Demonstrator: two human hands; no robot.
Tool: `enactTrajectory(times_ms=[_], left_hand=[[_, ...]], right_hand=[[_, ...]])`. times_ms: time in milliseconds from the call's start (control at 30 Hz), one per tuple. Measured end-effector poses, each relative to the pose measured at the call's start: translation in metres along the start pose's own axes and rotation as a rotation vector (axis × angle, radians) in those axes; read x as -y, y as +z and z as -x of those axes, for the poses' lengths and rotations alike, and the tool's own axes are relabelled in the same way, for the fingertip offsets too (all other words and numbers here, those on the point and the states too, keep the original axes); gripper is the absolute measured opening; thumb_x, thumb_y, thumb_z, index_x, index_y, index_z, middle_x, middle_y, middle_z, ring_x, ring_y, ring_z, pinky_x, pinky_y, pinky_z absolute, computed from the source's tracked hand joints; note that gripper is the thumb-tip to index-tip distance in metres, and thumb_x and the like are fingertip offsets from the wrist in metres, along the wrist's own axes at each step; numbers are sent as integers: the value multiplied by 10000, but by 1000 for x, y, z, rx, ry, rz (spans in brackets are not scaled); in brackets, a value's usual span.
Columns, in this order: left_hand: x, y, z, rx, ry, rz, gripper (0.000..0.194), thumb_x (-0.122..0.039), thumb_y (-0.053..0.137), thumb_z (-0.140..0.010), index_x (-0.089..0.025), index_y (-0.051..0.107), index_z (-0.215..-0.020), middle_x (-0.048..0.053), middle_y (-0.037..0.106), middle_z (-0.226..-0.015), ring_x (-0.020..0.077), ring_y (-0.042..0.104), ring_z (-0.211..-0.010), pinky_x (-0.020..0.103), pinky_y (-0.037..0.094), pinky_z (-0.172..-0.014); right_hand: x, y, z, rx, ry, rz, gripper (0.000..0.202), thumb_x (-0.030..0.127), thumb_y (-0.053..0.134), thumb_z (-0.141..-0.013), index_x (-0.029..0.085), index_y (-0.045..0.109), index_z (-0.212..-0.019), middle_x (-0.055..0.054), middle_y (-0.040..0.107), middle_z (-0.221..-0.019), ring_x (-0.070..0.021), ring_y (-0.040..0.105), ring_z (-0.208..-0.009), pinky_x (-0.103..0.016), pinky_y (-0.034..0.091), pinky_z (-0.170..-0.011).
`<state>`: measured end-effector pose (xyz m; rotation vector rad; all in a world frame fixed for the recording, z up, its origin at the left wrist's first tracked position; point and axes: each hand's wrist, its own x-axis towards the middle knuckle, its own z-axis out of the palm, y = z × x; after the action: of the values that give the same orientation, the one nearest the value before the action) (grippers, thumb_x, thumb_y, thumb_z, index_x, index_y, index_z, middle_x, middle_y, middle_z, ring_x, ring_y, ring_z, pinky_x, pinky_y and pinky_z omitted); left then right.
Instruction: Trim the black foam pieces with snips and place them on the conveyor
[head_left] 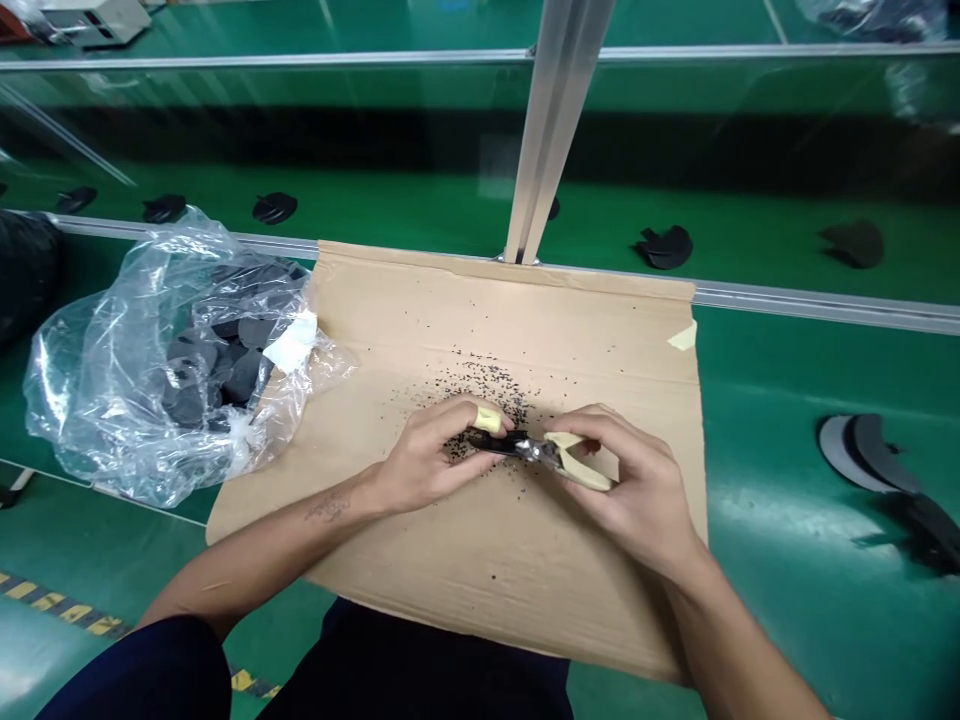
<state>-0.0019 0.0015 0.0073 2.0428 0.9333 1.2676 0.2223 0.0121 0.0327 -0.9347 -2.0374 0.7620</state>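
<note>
Over the middle of a cardboard sheet (pixel 420 570), my left hand (pixel 435 455) pinches a small black plastic part (pixel 491 443). Yellow tape wraps one of its fingertips. My right hand (pixel 637 480) is wrapped round a pair of nippers (pixel 577 462) with cream-coloured handles. The metal jaws meet the right end of the black part; whether they are closed on it I cannot tell. Many tiny black scraps (pixel 487 380) lie scattered on the cardboard just beyond and beneath my hands.
At the left, a clear plastic bag (pixel 112 350) holds dark curved parts. Several black curved pieces (pixel 664 246) rest on the green belt behind a metal rail. An aluminium post (pixel 555 130) rises past the cardboard's far edge. More curved dark pieces (pixel 870 455) lie on the right.
</note>
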Motion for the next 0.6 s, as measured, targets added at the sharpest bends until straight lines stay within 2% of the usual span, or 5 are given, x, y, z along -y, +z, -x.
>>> enactTrajectory(times_ms=[100, 167, 300, 433, 600], left_hand=[[2, 2, 1, 32, 85, -150, 159, -169, 633, -927, -129, 659, -1079, 98, 701, -987, 169, 668, -901, 296, 591, -740], [4, 3, 2, 46, 142, -262, 163, -176, 649, -920, -132, 673, -1075, 97, 704, -971, 176, 658, -864, 303, 578, -703], [6, 3, 1, 14, 144, -231, 207, -72, 621, -896, -155, 683, -1075, 63, 728, -937, 164, 674, -858, 304, 582, -733], [5, 1, 1, -44, 33, -61, 256, -45, 609, -883, -152, 683, -1104, 58, 750, -977, 134, 708, -899, 260, 601, -782], [2, 0, 4, -33, -44, 38, 248, -42, 637, -866, -154, 681, -1082, 42, 768, -977, 123, 735, -912, 230, 610, -822]], right_hand=[[2, 8, 4, -28, -216, 156, 252, 101, 670, -868, 198, 633, -1098, -74, 728, -933, -192, 652, -789, -331, 484, -639], [4, 10, 6, -21, -296, 218, 264, 77, 644, -869, 196, 634, -1104, -66, 727, -895, -187, 638, -749, -333, 458, -613], [6, 2, 5, 12, -217, 102, 299, 153, 677, -872, 221, 622, -1157, -75, 726, -977, -209, 670, -845, -357, 507, -675], [-3, -14, -2, -78, -97, 231, 287, 172, 683, -872, 252, 629, -1143, -71, 716, -995, -222, 659, -869, -371, 502, -717], [-12, -17, -6, -8, -159, 302, 253, 194, 668, -888, 233, 618, -1133, -75, 711, -979, -217, 637, -845, -360, 488, -716]])
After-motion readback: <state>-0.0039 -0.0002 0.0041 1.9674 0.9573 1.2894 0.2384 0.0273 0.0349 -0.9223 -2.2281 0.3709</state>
